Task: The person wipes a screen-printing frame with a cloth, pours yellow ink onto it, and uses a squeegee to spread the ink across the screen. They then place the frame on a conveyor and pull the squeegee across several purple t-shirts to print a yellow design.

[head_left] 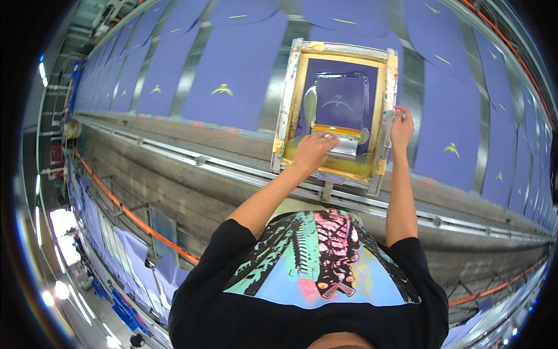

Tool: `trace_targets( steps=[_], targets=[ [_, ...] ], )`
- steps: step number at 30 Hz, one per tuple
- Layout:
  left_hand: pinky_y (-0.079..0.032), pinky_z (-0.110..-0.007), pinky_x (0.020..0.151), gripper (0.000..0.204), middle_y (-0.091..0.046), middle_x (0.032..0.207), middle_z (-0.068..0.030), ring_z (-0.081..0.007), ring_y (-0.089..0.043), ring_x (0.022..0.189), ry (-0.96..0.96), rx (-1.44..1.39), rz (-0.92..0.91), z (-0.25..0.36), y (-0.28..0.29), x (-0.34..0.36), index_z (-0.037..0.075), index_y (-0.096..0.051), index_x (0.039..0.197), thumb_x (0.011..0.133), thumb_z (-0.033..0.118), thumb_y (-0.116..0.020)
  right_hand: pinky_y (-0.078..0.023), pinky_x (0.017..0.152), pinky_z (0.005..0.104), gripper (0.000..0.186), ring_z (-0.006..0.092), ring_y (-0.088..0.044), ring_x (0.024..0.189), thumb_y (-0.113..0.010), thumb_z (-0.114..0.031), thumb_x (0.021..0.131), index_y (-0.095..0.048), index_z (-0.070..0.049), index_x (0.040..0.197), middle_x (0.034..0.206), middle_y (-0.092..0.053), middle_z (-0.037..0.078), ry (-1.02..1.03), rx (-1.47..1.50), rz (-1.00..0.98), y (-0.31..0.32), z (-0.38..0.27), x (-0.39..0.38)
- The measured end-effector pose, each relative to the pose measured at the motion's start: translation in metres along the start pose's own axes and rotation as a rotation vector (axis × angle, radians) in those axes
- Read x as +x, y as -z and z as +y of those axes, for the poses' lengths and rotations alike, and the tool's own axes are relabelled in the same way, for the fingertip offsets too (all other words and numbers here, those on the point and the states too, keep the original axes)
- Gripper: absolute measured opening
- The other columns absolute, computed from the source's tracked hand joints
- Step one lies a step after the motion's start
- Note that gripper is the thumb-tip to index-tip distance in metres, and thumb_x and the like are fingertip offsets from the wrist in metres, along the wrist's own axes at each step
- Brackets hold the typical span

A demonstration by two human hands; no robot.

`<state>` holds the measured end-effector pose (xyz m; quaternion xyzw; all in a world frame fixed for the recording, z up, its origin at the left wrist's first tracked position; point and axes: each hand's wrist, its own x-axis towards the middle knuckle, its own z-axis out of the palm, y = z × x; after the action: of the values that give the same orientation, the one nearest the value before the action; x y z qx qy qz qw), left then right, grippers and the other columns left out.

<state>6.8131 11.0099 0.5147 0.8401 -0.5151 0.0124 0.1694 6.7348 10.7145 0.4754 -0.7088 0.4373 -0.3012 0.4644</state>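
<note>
A screen printing frame (391,75) with tape-covered edges lies over a purple fabric panel on the long table. Inside it, my left hand (315,152) is closed around a squeegee (344,145) with a metallic holder and an orange-yellow blade. The squeegee rests across the near part of the mesh, and pale ink (311,106) lies along the mesh's left side. A curved design shows faintly in the mesh's middle. My right hand (401,129) grips the frame's right side, its fingers curled over the edge.
Purple fabric panels (235,64) with small yellow prints lie along the table, separated by bare metallic strips (414,99). A metal rail (174,158) runs along the near edge. Behind it, an orange hose or cable (125,209) stretches past hanging purple fabric (132,247) at lower left.
</note>
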Motion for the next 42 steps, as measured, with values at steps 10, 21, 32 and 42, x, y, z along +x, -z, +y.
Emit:
trace_targets(
  steps=[10,21,32,42],
  targets=[
    [-0.051,-0.042,0.09,0.057,-0.072,0.131,0.0026,-0.0251,-0.065,0.118,0.162,-0.017,-0.013,-0.228,0.136,-0.089,0.019,-0.073,0.125,0.071,0.002,-0.072,-0.037,0.056,0.0368,0.019,0.0136,-0.042,0.057,-0.057,-0.021,0.105,-0.069,-0.008,0.111,0.061,-0.047,0.003,0.037,0.226,-0.059,-0.251,-0.119,-0.129],
    [-0.049,-0.043,0.103,0.059,-0.07,0.134,0.0006,-0.0271,-0.064,0.123,0.185,-0.068,-0.053,-0.345,0.192,-0.158,0.019,-0.072,0.128,0.071,0.003,-0.076,-0.039,0.06,0.042,0.019,0.0202,-0.047,0.056,-0.055,-0.018,0.105,-0.068,-0.006,0.11,0.061,-0.049,0.01,0.02,0.109,-0.043,-0.354,-0.178,-0.191],
    [-0.055,-0.047,0.095,0.05,-0.075,0.116,-0.0065,-0.0315,-0.07,0.107,0.079,-0.004,-0.05,-0.397,0.168,-0.107,0.023,-0.074,0.123,0.079,0.002,-0.069,-0.042,0.062,0.0418,0.019,0.0219,-0.05,0.058,-0.055,-0.018,0.104,-0.069,-0.006,0.109,0.063,-0.052,0.011,-0.108,0.03,-0.061,-0.354,-0.187,-0.19],
    [-0.057,-0.047,0.08,0.041,-0.076,0.102,-0.0121,-0.0336,-0.072,0.092,0.184,0.047,-0.045,-0.429,0.189,0.047,0.02,-0.078,0.117,0.08,0.006,-0.066,-0.04,0.059,0.0397,0.017,0.0197,-0.046,0.056,-0.056,-0.016,0.105,-0.069,-0.007,0.109,0.061,-0.049,0.009,-0.086,0.023,-0.057,-0.351,-0.193,-0.186]
  ],
)
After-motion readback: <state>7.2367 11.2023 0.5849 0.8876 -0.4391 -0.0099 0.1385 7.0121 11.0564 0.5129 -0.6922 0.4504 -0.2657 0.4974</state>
